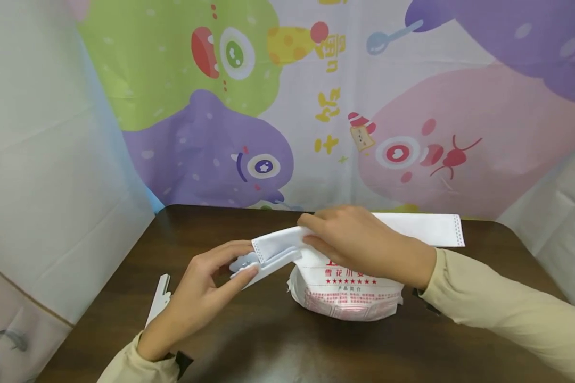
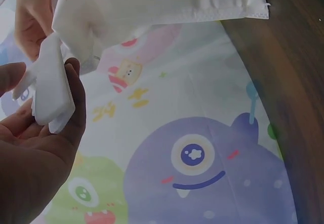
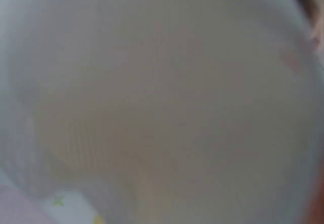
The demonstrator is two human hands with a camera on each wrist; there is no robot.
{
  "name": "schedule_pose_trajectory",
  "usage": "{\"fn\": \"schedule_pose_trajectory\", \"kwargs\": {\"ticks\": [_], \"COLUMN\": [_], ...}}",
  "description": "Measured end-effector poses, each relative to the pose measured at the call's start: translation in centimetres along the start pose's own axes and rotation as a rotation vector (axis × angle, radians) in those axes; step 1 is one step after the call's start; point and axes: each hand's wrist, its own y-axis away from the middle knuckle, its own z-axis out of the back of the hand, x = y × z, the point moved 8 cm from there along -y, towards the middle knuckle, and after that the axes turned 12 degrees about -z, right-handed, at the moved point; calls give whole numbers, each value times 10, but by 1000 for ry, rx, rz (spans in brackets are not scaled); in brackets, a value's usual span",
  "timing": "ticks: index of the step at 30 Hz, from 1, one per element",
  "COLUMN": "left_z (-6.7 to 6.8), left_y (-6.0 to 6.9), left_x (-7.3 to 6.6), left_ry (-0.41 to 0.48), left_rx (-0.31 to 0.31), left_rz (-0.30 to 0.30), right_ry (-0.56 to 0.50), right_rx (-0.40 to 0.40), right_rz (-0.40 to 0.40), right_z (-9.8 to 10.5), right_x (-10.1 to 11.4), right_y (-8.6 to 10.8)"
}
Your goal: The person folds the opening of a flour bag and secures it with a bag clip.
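A white flour bag [image 1: 354, 298] with red print sits on the table, its top folded into a long flat strip. My right hand [image 1: 359, 242] grips that folded strip near its left part. Between thumb and fingers, my left hand [image 1: 206, 282] holds a white bag sealing clip [image 1: 273, 265] at the strip's left end. In the left wrist view the clip [image 2: 53, 84] is seen end-on beside the bag [image 2: 152, 6]. Whether the clip's jaws are fully around the strip cannot be told. The right wrist view is mostly a blurred pale surface.
Another white clip [image 1: 159, 300] lies on the dark wooden table [image 1: 249, 340], left of my left forearm. Behind the table hangs a cloth [image 1: 316, 175] printed with cartoon monsters. Pale sheets [image 1: 52, 133] hang at both sides.
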Motion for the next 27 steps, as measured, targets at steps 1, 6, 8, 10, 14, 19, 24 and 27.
{"fn": "schedule_pose_trajectory", "kwargs": {"ticks": [1,6,8,10,14,19,24,27], "left_z": [0,-1,-2,-2,-5,-4,7,11], "left_y": [0,2,4,6,3,-10,-29,-41], "left_x": [0,-3,-5,-8,-14,-17,-28,-36], "left_ry": [-8,-43,-50,-55,-72,-97,-131,-136], "left_rx": [0,27,48,62,66,33,-26,-40], "left_rz": [1,-4,-18,-46,-98,-98,-138,-165], "right_ry": [-1,-4,9,28,61,16,-97,-167], "right_rx": [-15,-99,-138,-177,-225,-261,-293,-282], "right_rz": [4,35,64,101,153,177,152,129], "right_z": [-1,-2,-1,0,2,9,28,39], "right_x": [2,6,9,13,19,15,4,-3], "right_y": [0,3,4,6,7,7,1,-1]}}
